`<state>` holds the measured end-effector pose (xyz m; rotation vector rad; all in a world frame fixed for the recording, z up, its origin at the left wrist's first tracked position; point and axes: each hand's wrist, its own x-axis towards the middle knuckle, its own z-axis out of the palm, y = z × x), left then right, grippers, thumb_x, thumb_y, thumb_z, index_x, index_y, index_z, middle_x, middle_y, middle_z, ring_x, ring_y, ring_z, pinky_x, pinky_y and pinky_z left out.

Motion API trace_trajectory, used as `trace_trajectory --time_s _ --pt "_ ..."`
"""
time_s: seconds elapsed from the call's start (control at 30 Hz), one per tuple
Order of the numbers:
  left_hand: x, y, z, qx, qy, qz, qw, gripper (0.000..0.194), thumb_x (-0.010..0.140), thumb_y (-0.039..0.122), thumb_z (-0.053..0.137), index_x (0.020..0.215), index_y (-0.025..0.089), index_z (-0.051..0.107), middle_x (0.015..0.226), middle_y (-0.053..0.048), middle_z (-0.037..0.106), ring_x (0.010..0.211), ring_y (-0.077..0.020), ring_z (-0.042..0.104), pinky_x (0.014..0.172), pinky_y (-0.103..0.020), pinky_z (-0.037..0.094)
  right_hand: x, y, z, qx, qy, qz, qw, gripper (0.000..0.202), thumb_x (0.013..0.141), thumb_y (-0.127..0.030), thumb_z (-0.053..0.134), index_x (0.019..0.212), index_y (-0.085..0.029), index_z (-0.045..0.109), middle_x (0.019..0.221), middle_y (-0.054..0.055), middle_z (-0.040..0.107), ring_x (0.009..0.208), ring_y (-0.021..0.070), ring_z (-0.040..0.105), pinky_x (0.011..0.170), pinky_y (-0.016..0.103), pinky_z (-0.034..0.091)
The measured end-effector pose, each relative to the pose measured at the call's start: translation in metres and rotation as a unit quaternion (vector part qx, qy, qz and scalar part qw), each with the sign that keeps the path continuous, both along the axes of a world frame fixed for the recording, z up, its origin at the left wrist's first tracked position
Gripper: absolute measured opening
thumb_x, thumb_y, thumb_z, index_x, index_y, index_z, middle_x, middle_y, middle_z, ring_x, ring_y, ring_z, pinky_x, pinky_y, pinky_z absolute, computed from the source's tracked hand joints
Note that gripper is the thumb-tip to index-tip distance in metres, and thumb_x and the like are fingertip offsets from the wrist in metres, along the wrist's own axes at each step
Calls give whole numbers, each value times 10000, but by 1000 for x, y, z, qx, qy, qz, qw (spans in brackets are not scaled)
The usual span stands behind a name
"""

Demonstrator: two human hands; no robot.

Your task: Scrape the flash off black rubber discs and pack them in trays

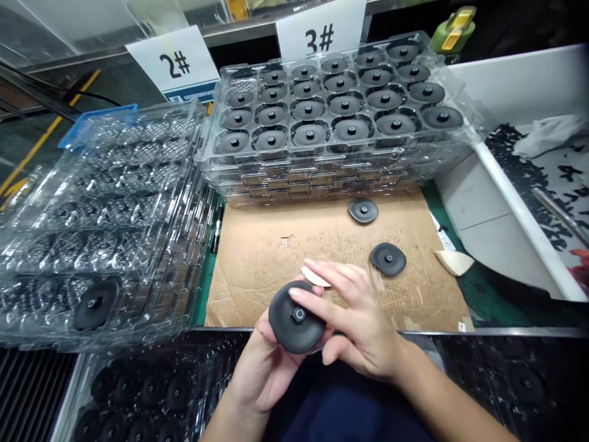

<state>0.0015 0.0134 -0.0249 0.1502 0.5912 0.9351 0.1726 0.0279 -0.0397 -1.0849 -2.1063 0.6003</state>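
Note:
My left hand (271, 374) is closed around a black, rounded, dish-like disc (294, 334) with a small raised hub at its centre, facing up. Over its right side reaches my right hand (359, 313), fingers apart, the index fingertip touching the disc's upper face and the thumb near its edge. Partly behind the right fingers shows a pale cream piece (315, 277); whether the hand grips it or it lies beyond, I cannot tell. Two similar discs, one nearer (394, 263) and one farther (357, 211), lie on the cardboard sheet (257, 245) to the right.
Behind the cardboard stands a stack of clear trays (276, 178) with black discs in its top pockets. More clear trays (138, 245) are piled at left, one disc (103, 301) in front. A cream wedge (454, 263) lies beside a white bin (515, 215) at right.

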Motion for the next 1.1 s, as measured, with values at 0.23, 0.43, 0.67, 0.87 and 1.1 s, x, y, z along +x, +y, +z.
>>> trace_trajectory --time_s 0.23,0.43,0.67,0.87,1.1 --pt "-6 0 0 21 -11 -26 999 493 728 472 571 1169 253 552 1212 -35 588 1114 -288 526 921 -333 457 16 5 -11 -127 142 -250 949 407 939 -415 265 1232 -257 499 1301 44 452 1198 199 401 1013 395 293" --pt "-7 -1 -5 121 106 -14 987 530 770 563 464 1253 346 426 1190 -11 572 959 -233 620 846 -342 499 14 -5 -15 -205 141 -202 947 277 868 -274 501 1138 -270 566 990 6 625 940 148 561 859 296 421" --pt "-13 10 -16 527 561 17 638 1105 647 62 681 1376 239 -131 1162 -105 517 1103 -207 490 979 -418 374 13 -5 -17 -253 205 -198 924 226 822 -216 563 1033 -273 623 961 -8 644 847 120 582 811 254 451" --pt "-14 11 -12 559 573 -2 599 1109 644 96 705 1374 169 -126 1142 -124 533 1071 -197 510 946 -377 404 12 -13 -5 -281 269 -130 912 258 801 -187 596 1037 -290 613 919 -13 638 841 114 559 790 248 451" --pt "-18 2 -12 457 503 -36 733 1094 644 276 730 1388 203 -69 1068 -96 569 1007 -224 533 931 -417 390 4 -7 23 -404 254 20 879 206 778 -182 621 971 -246 655 846 -3 648 808 127 578 754 258 435"
